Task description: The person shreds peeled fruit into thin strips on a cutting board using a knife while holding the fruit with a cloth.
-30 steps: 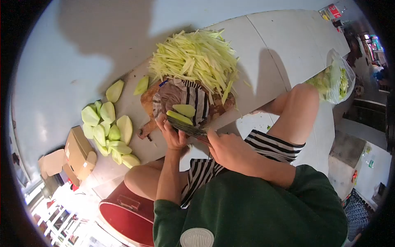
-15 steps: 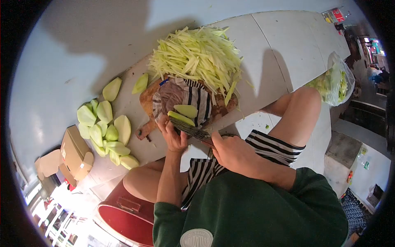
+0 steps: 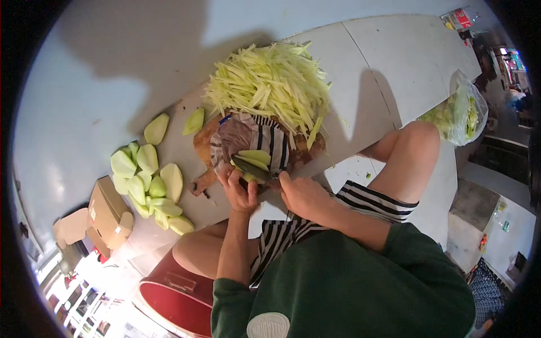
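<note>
My right hand is closed round the handle of a knife, whose dark blade reaches left across a piece of pale green fruit. That fruit, perhaps green mango, is held from below by the curled fingers of my left hand; the blade partly hides it. Just beyond the blade lies a pale green slice. Under the work is a bunched striped cloth on a wooden cutting board. A large heap of shredded fruit covers the board's far side.
Several peeled fruit pieces lie on the tiles at left, one piece nearer the board. An open cardboard box and a red bucket are at lower left. A plastic bag of greens sits right, beyond my knee.
The knife blade has turned and now shows its dark flat side over the fruit. My right hand has shifted slightly left. The whole view has tilted a little.
</note>
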{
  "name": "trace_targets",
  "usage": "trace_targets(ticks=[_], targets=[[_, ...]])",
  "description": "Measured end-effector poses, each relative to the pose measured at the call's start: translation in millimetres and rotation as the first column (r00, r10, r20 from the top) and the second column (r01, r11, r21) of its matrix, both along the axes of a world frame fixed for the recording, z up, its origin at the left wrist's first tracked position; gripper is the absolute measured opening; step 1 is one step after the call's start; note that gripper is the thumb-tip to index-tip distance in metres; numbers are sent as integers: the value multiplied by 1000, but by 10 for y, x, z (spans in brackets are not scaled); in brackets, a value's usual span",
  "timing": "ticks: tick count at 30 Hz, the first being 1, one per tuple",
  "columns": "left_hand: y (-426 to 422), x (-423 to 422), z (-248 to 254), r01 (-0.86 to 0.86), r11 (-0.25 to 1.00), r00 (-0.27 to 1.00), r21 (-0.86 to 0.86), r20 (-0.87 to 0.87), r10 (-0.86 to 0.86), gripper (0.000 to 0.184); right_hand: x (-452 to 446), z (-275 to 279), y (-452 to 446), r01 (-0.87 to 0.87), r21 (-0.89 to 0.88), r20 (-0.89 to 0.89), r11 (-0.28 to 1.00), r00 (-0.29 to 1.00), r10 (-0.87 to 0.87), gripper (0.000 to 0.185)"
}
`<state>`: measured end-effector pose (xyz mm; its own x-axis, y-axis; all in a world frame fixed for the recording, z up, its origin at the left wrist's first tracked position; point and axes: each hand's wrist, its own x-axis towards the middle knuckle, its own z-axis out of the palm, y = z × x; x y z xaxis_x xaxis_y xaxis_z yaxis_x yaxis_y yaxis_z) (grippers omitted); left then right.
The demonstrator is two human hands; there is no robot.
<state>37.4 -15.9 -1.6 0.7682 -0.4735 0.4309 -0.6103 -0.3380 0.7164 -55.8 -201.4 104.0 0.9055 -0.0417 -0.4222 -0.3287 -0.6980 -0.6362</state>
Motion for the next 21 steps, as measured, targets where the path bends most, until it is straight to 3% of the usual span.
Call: trace_targets(ticks=[5,8,10,21], targets=[[17,-25,-67,6,1000,1000,-13,13,-5,43,-92,59,2,-1,6,49,1000,999,1,23],[7,-40,-69,-38,999,999,-18,21,38,47,-184,443,-21,-9,-13,66,1000,998,10,25],[9,-7,-56,-5,1000,993,13,120,4,51,-220,703,-44,-70,-24,-59,997,996,68,28],[43,-50,-103,-14,1000,999,-1,43,14,52,-250,554,-46,-45,15,-25,999,999,45,27]])
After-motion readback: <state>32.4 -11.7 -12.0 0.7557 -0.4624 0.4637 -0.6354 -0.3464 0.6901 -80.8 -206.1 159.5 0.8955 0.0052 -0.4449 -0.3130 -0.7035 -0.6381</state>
